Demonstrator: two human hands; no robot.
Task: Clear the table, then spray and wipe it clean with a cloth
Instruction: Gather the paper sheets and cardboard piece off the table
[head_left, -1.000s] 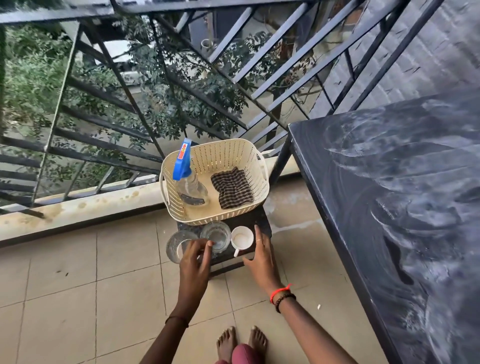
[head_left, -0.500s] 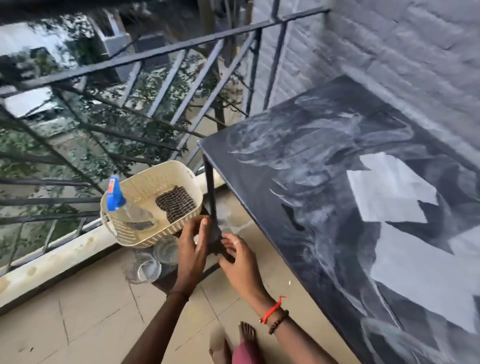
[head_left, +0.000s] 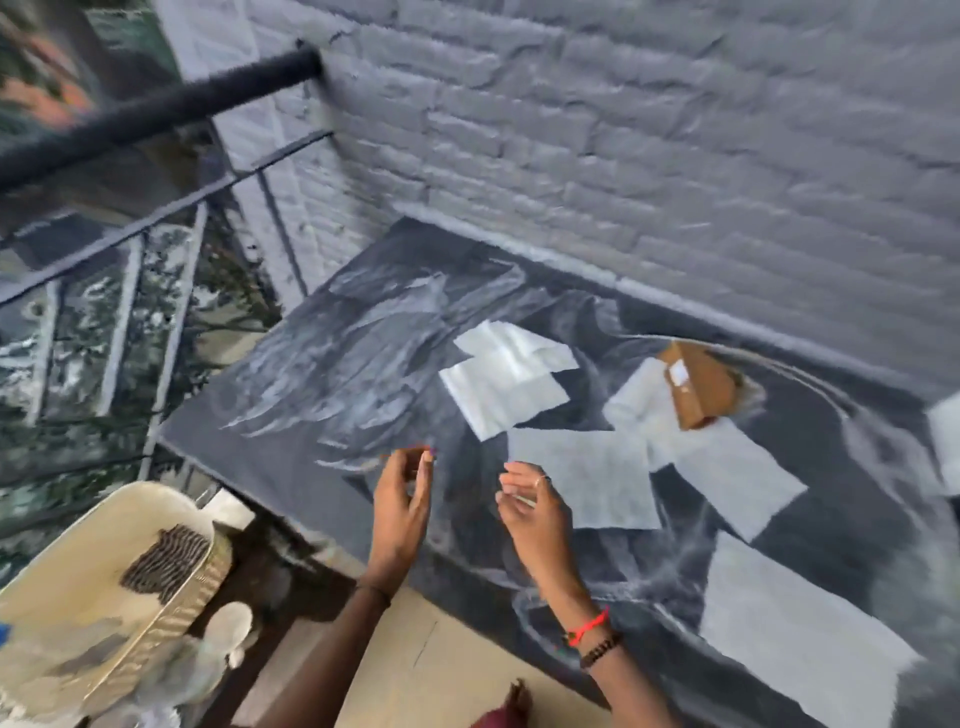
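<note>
The dark, dusty table (head_left: 322, 374) fills the middle and right of the head view. Several white paper sheets (head_left: 506, 384) lie scattered on it, and a brown cardboard piece (head_left: 698, 384) rests near the wall. My left hand (head_left: 402, 504) hovers over the table's near edge, fingers loosely curled and holding nothing. My right hand (head_left: 535, 512) hangs beside it, empty too, close to a white sheet (head_left: 587, 475). At the lower left, a cream basket (head_left: 62, 587) holds the checked cloth (head_left: 166, 558). The spray bottle (head_left: 31, 660) in it is blurred and mostly cut off.
A grey brick wall (head_left: 623, 135) runs along the table's far side. A black metal railing (head_left: 156, 114) stands to the left. A white cup (head_left: 234, 629) and blurred glasses sit beside the basket on a low dark stool (head_left: 291, 582). Tiled floor lies below.
My view has swung up and right from the basket to the table. Both hands have lifted away from the stool and now hover over the table's near edge.
</note>
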